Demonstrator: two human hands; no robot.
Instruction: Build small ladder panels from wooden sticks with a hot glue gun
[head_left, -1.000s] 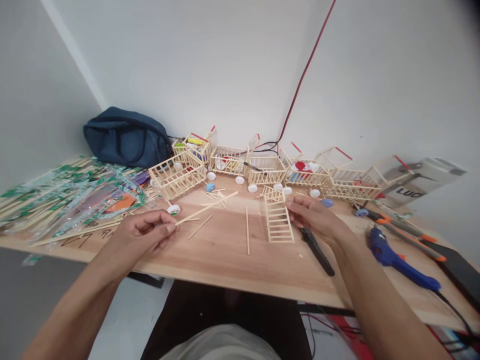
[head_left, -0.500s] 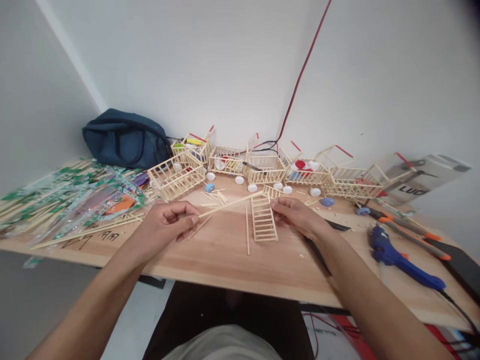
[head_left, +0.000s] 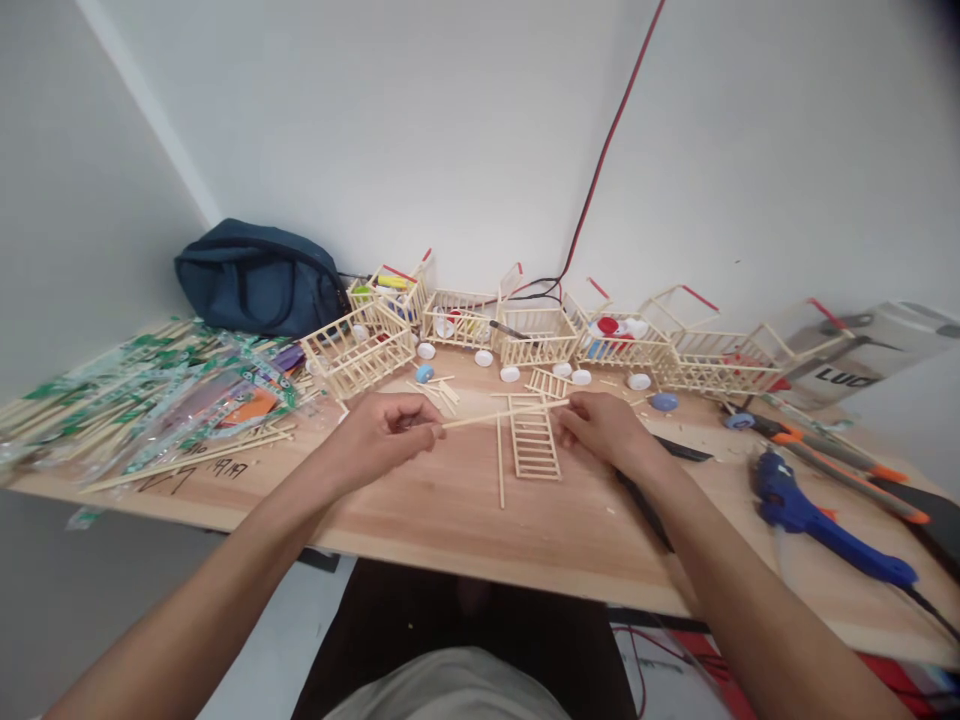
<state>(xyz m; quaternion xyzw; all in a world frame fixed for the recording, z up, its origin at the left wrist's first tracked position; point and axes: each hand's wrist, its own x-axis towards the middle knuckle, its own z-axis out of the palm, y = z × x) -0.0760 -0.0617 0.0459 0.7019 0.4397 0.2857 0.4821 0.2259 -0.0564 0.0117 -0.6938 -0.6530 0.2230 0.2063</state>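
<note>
A thin wooden stick [head_left: 491, 416] spans the gap between my hands, above the table. Its left end is pinched in my left hand [head_left: 397, 432], and its right end is between the fingers of my right hand [head_left: 604, 430]. Under and in front of the stick lies a ladder-like wooden frame [head_left: 536, 455], flat on the table. A loose stick [head_left: 502, 475] lies along the frame's left side. Behind, a smaller slatted piece [head_left: 551, 384] lies near the white wheels.
Several small wooden carts [head_left: 536, 335] line the wall. Packaged sticks [head_left: 150, 385] and a blue bag [head_left: 259, 280] are at left. At right lie a blue glue gun [head_left: 817, 520], orange-handled pliers [head_left: 847, 460] and a black tool [head_left: 645, 508] beside my right forearm.
My left hand has moved right. The held stick now lies nearly level, with its right end at my right hand. The view has shifted slightly.
</note>
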